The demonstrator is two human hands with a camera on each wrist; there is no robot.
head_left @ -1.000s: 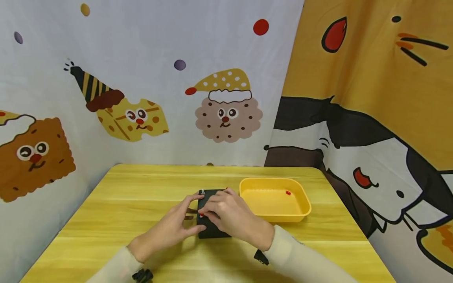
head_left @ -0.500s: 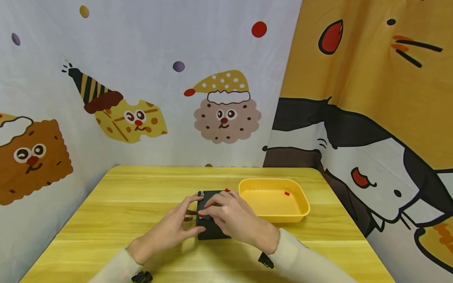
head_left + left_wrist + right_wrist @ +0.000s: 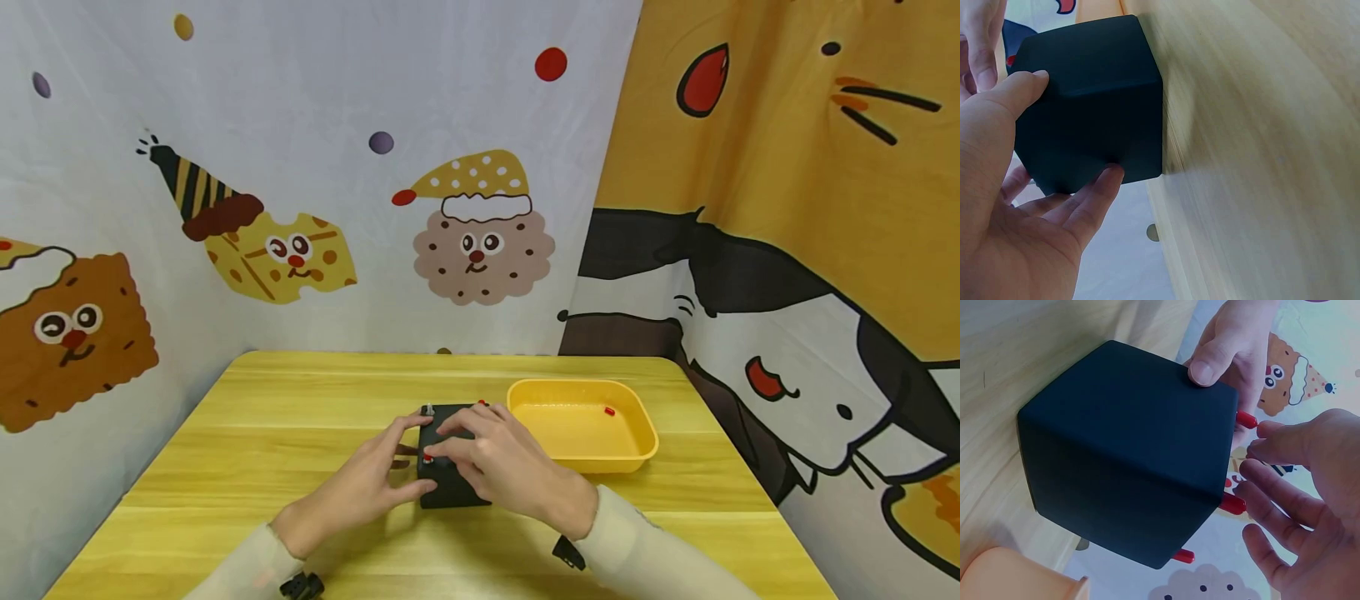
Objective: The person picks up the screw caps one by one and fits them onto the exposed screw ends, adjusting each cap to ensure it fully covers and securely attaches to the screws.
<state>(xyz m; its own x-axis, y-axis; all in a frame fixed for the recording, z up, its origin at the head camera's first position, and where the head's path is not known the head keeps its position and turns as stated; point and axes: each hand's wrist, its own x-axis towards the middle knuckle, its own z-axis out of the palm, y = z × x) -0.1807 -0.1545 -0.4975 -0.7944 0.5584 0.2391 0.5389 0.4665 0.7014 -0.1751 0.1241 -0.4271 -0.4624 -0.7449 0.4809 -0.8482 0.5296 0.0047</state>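
A black box (image 3: pixel 453 492) stands on the table, with small red pegs (image 3: pixel 1233 503) sticking out of its top. A clear or silvery pin (image 3: pixel 428 410) is at the far left corner. My left hand (image 3: pixel 360 483) grips the box from the left, its thumb on the near face and fingers round the opposite side. Above the box, my right hand (image 3: pixel 502 467) has its fingers loosely extended. One fingertip is at or touching the red peg (image 3: pixel 1247 420) at the left edge. In the head view, this hand hides part of the box top.
A yellow tray (image 3: pixel 581 464) stands right of the box, close to my right hand. In it lies a small red piece (image 3: pixel 610 412). The wooden table (image 3: pixel 300 417) ends at a patterned cloth backdrop (image 3: pixel 315 125).
My right hand's fingers have loosened from a pinch at the left red peg and spread slightly, shifting right. My left hand and the box have stayed in place.
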